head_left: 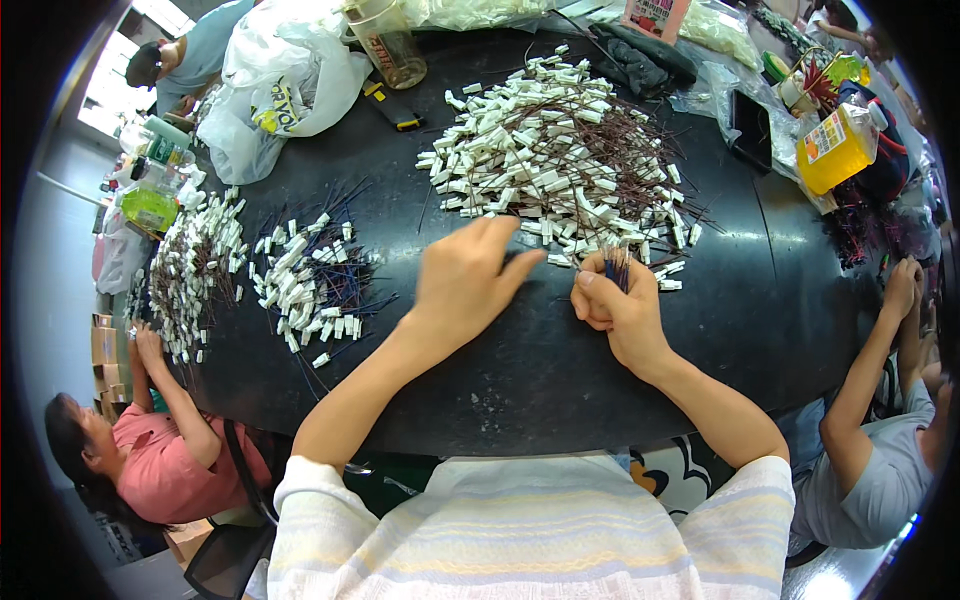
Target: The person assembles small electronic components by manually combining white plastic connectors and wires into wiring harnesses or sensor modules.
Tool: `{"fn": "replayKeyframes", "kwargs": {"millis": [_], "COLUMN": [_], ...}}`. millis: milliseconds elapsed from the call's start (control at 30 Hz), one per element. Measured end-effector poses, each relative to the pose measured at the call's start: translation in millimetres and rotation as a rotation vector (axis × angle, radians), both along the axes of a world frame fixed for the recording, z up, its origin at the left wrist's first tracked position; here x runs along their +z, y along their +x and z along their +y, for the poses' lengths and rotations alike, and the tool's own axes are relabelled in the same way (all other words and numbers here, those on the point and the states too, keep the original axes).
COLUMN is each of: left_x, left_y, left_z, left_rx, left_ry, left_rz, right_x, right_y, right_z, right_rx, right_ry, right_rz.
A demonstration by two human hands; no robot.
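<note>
A large pile of white plastic connectors with thin dark brown wires (560,150) lies on the black table in front of me. At its near left edge is my left hand (462,275), slightly blurred, thumb and forefinger apart, and I see nothing between them. My right hand (625,315) is closed around a small bundle of thin wires (617,268), their ends standing up above the fist. Loose white connectors lie just beside that fist; whatever sits inside the palm is hidden. Further left is a smaller heap of white connectors with dark blue wires (310,280).
Another connector heap (200,260) lies far left, by a person in pink (180,450). A white plastic bag (290,80), a yellow-black cutter (392,107) and a clear cup (385,45) stand at the back. Right are a phone (750,132), a yellow-liquid bottle (838,148) and another person (870,460).
</note>
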State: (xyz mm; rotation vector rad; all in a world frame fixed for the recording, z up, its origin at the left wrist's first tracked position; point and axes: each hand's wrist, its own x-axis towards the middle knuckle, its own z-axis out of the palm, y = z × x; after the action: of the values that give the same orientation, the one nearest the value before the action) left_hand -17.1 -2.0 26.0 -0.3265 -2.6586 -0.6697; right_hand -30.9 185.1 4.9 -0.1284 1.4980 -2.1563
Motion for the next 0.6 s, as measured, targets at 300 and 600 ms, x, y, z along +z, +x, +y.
{"fn": "replayKeyframes", "kwargs": {"millis": [300,600], "left_x": [-10,-11], "left_y": [0,38], "left_z": [0,-20], "left_rx": [0.061,-0.084], "left_ry": [0.520,1.283], "left_rz": [-0.412,-0.862], "right_x": [-1,-7], "right_y": [3,3], "right_z": [-5,-7], "right_rx": [-0.001,0.061], "right_ry": [0.174,0.335], "right_rz": [0.215,0.503]}}
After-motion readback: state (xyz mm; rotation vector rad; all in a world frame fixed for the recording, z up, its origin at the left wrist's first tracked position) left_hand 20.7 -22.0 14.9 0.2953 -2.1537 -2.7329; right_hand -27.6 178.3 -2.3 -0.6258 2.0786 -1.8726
